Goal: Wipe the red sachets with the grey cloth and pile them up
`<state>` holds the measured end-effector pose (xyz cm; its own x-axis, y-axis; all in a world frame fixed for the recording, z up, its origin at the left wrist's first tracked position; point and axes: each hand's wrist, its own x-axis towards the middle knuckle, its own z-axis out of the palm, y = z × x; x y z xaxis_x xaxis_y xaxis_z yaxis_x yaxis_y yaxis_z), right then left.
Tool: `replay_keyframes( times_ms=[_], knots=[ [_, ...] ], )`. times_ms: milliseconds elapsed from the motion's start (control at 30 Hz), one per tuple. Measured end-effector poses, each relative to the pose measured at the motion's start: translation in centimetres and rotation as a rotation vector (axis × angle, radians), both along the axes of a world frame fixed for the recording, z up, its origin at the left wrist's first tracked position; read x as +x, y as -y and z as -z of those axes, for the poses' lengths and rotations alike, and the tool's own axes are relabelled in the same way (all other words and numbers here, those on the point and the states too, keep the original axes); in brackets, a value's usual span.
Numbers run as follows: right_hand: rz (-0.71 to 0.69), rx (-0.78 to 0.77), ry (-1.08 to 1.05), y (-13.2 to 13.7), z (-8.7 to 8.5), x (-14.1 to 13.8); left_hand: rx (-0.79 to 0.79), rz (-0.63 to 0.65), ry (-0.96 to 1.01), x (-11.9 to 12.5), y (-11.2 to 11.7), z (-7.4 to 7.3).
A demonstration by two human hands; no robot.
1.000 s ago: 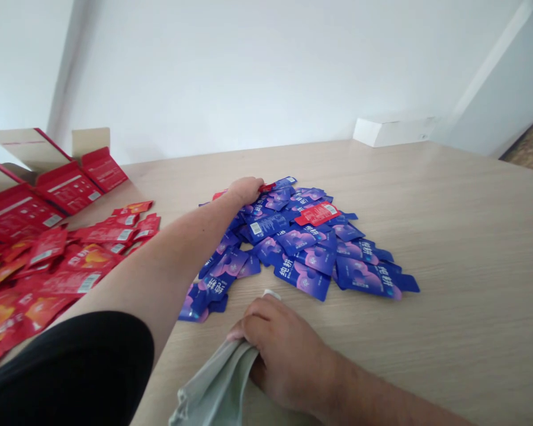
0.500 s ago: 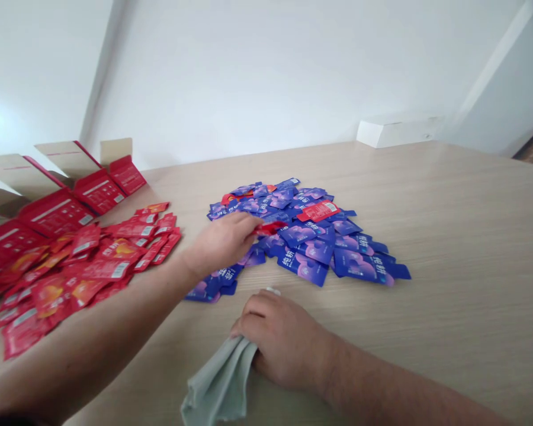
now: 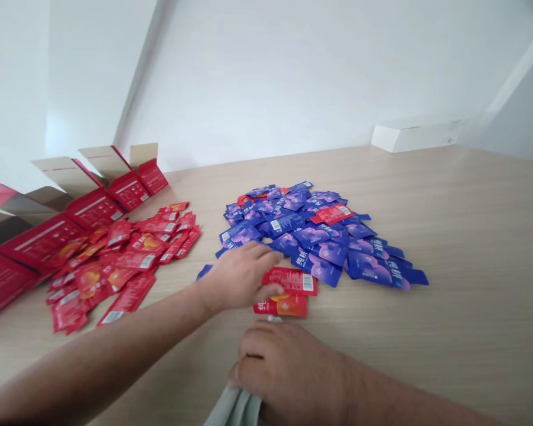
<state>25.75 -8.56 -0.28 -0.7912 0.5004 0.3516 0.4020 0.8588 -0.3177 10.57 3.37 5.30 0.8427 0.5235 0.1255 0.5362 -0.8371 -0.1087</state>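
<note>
My left hand [image 3: 242, 275] reaches over the table between the blue pile and my right hand. Its thumb and fingers close around the left end of a red sachet [image 3: 295, 280] with a barcode. A second red sachet [image 3: 288, 306], with an orange print, shows just under it by the thumb. My right hand [image 3: 278, 367], nearest to me, is closed on a bunched pale grey-green cloth [image 3: 235, 408]. A small white bit shows past its knuckles. Beyond the left hand spreads a pile of blue-purple sachets [image 3: 317, 236], with a red sachet [image 3: 331, 214] on top.
A heap of red sachets [image 3: 128, 257] lies on the left. Behind it stands a row of open red boxes [image 3: 93, 210] with raised flaps. A white box [image 3: 417, 136] rests by the wall at the back right of the wooden table [image 3: 462, 266].
My left hand has come nearer to me from the blue pile, and two red sachets now show by its fingers. My right hand still grips the cloth. The view has shifted left.
</note>
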Motion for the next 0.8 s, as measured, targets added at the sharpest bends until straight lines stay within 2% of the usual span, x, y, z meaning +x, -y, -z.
replay_keyframes(
  times_ms=[67, 167, 300, 400, 500, 600, 700, 800],
  knots=[
    [0.009, -0.042, -0.014, -0.4, -0.1, 0.2, 0.022, -0.163, 0.031, 0.0, -4.1, -0.8],
    [-0.011, -0.090, -0.015, -1.2, 0.1, 0.3, 0.030, -0.385, 0.051, -0.2, -12.1, -0.9],
    [0.007, -0.052, -0.033, -2.4, 1.6, -0.1, -0.009, -0.565, 0.063, -0.5, -21.9, 0.5],
    [0.057, -0.020, -0.063, -3.2, 3.2, -0.5, -0.026, -0.628, 0.091, -0.3, -27.2, 1.9],
    [0.062, -0.016, -0.090, -3.8, 4.6, -0.9, -0.083, -0.657, 0.080, 0.7, -31.1, 3.0],
    [0.060, -0.070, -0.123, -4.1, 5.8, -1.0, -0.141, -0.659, 0.062, 2.0, -33.9, 3.9],
    [0.067, -0.066, -0.140, -4.3, 6.8, -1.2, -0.160, -0.669, 0.059, 2.8, -35.5, 4.7],
    [0.080, -0.017, -0.143, -4.5, 7.2, -1.3, -0.162, -0.674, 0.067, 2.9, -35.7, 5.2]
  ],
)
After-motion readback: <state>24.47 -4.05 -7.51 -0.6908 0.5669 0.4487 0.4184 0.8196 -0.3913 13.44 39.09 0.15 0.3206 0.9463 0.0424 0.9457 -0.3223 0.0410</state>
